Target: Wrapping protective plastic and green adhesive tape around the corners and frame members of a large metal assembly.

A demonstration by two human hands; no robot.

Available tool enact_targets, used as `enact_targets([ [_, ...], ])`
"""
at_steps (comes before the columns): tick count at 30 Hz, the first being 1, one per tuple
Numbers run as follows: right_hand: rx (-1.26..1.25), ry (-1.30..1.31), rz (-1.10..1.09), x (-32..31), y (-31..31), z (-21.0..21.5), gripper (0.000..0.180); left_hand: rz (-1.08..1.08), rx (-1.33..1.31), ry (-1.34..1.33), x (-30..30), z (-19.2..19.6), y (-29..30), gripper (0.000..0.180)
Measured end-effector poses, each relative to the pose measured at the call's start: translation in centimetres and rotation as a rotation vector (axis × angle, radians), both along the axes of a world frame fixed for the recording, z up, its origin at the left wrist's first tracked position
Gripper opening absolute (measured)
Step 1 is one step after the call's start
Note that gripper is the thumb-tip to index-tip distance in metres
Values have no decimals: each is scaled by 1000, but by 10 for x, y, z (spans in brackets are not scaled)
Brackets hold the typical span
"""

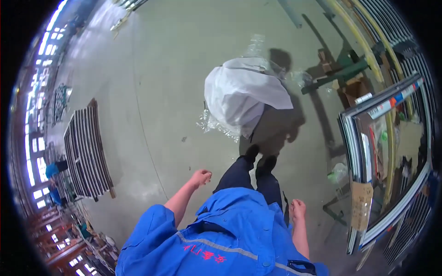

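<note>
My left hand (201,178) hangs out over the floor to the left of my legs. Its fingers are loosely bent and a little apart, with nothing seen in them. Beside my right thigh, my right hand (298,209) is held low with its fingers curled in; I see no object in it. A crumpled white sheet (239,92) lies in a heap on the floor ahead of my dark shoes. Clear plastic wrap (216,128) sticks out from under its near edge. Neither hand touches the heap.
At the right stands a rack with stacked frame profiles (363,152), a brown cardboard piece (361,206) wrapped around them. A green metal stand (340,76) juts out toward the heap. On the left, long profiles lie on a low rack (87,149), near a person in blue (56,169).
</note>
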State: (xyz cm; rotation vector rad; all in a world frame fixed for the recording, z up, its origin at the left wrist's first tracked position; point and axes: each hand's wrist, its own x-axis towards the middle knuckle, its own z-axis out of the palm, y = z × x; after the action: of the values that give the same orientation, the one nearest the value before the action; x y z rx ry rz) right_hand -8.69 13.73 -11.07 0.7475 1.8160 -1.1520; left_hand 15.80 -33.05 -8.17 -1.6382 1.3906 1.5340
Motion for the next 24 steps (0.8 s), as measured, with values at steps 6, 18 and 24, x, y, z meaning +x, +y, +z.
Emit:
enact_targets([
  [6,11,3,447,-61,-70,-59,37,13,-15,11,-11,0,29,37],
  [18,-104,206,1024,-22,-344,-285,49,-745,-479,-138,29,-138,48,15],
  [24,-75,534,1194,-10,-418,-488,70,-584,-727,-34,32,-152,23,7],
])
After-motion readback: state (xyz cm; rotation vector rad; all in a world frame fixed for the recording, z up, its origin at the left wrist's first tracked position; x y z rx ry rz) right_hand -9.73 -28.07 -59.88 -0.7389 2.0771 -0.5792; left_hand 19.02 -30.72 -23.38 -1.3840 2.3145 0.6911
